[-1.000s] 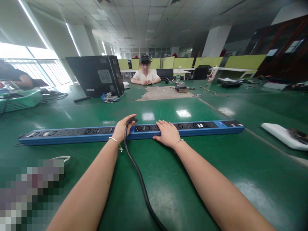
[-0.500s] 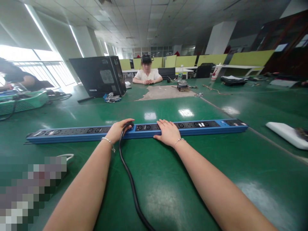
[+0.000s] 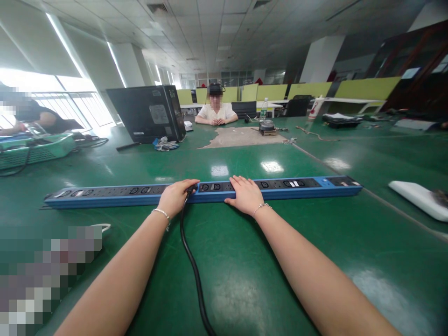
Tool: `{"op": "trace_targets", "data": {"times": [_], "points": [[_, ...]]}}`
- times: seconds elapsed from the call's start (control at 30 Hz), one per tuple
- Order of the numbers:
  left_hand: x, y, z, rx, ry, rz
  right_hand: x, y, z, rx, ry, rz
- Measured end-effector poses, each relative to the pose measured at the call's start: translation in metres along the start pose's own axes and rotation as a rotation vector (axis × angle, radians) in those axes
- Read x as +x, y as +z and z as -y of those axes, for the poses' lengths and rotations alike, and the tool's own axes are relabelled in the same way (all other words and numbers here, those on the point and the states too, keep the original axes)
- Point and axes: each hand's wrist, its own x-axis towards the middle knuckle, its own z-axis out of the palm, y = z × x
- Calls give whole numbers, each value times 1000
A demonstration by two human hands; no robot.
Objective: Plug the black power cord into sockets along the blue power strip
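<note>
A long blue power strip (image 3: 115, 201) with black sockets lies crosswise on the green table in the head view. My left hand (image 3: 172, 198) is closed around the black plug (image 3: 192, 188) of a power cord, at the strip's middle. Whether the plug sits fully in a socket is hidden by the fingers. From it the black cord (image 3: 192, 256) runs down toward me. My right hand (image 3: 245, 196) spans the strip just right of the middle, fingers over its top and thumb along the near edge, gripping it.
A black computer case (image 3: 145, 114) stands at the back left, with gloves (image 3: 165, 144) beside it. Further left is a green basket (image 3: 52, 147). A white flat object (image 3: 418, 199) lies at right. Across the table sits a person (image 3: 216, 112); another is at far left.
The view has shifted slightly. My left hand has turned a little further over the plug, hiding more of it, and the cord hangs straighter. My right hand stays on the strip.
</note>
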Motion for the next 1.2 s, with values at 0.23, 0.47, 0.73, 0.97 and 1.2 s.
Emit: {"op": "trace_targets", "data": {"times": [0.23,0.47,0.73,0.97,1.2], "points": [[-3,3,-4,41,26,-67,-6,-1,10,-27,-45,-26],[-5,11,-1,50,20,-144,-12,4,38,22,-179,-47],[-5,13,-1,19,35,-174,-11,6,36,41,-177,-57],[-3,12,-6,-224,-61,-392,-11,6,36,49,-180,-72],[-14,-17,45,-267,-333,-590,-11,6,35,43,-183,-57]]}}
